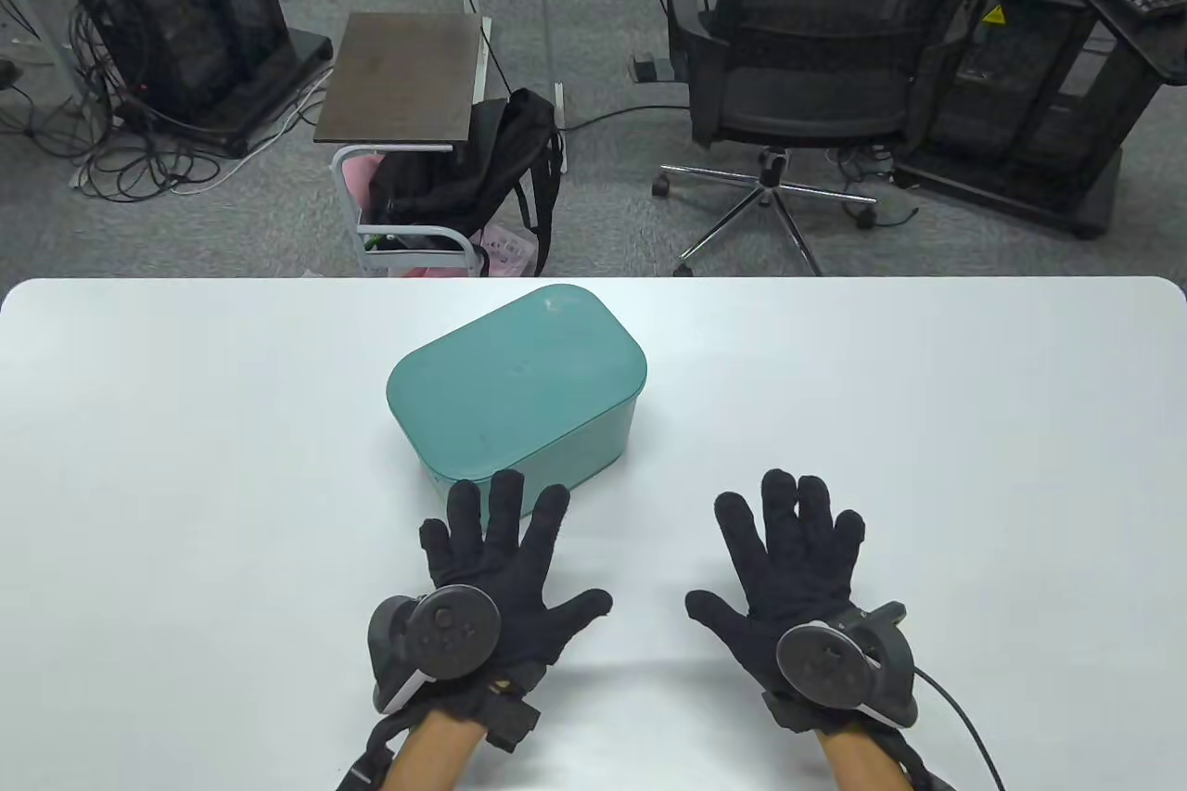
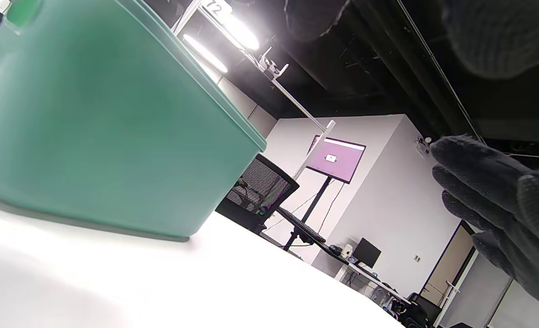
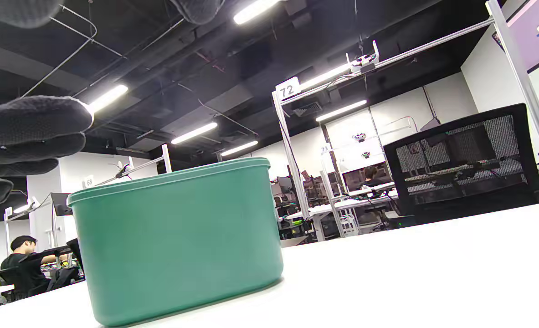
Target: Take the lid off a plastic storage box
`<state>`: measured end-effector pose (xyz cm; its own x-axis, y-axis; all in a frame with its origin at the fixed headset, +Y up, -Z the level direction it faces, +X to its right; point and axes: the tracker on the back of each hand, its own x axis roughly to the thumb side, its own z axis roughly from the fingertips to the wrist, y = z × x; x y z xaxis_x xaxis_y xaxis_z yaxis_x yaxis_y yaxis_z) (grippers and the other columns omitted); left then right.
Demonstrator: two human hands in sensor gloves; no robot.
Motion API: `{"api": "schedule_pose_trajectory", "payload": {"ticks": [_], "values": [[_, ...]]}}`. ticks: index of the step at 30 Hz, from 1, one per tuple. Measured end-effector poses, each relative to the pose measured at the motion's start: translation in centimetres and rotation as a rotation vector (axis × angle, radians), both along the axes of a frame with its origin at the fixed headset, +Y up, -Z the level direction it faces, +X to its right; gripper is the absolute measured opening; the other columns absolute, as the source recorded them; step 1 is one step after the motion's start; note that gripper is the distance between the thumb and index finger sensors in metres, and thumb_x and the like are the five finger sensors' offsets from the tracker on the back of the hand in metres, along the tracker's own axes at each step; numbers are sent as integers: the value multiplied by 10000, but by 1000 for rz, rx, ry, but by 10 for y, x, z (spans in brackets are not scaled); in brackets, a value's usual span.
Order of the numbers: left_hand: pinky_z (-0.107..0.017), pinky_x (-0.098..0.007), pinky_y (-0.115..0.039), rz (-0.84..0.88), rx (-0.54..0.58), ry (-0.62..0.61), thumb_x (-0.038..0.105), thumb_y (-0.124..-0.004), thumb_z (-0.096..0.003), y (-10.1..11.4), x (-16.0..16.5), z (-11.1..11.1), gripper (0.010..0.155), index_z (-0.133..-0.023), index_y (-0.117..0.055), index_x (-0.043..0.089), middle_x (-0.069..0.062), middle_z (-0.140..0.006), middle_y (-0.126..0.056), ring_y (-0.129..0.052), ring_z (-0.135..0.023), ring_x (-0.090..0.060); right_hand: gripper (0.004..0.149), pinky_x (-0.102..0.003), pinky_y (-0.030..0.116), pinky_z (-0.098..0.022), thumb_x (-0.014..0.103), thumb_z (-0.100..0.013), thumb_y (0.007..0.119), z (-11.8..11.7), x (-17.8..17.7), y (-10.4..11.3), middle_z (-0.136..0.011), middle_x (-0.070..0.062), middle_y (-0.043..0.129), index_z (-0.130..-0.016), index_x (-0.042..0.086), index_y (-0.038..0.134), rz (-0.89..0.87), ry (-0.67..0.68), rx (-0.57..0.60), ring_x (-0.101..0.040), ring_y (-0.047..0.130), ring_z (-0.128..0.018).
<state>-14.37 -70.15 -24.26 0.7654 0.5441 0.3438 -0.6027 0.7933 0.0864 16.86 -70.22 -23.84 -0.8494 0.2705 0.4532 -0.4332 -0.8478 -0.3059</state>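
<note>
Both hands, left hand (image 1: pixel 496 573) and right hand (image 1: pixel 788 564), lay spread and holding nothing near the teal storage box (image 1: pixel 529 439), its lid (image 1: pixel 515 378) on, mid-table (image 1: pixel 185 457).

Both hands wear black knitted gloves with a slightly fuzzy weave. The left hand (image 1: pixel 496 573) carries a dark grey round tracker (image 1: pixel 436 643) with small buttons on its face and a white lower rim. The right hand (image 1: pixel 788 564) bears a matching tracker (image 1: pixel 839 661), from which a thin black cable (image 1: pixel 964 721) trails. Black straps wrap both wrists; bare skin shows on the forearms.
</note>
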Motion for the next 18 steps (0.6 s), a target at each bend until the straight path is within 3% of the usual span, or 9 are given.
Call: {"api": "schedule_pose_trajectory", "payload": {"ticks": [18], "values": [[-669, -709, -100, 59, -16, -1, 929, -558, -443, 1, -3, -1, 961, -1227, -401, 397, -72, -1263, -181, -67, -1099, -439, 834, -781, 212, -634, 775, -532, 514, -1, 3, 0, -1218, -178, 198, -1173, 279, 322, -15, -17, -15, -499, 173, -1069]]}}
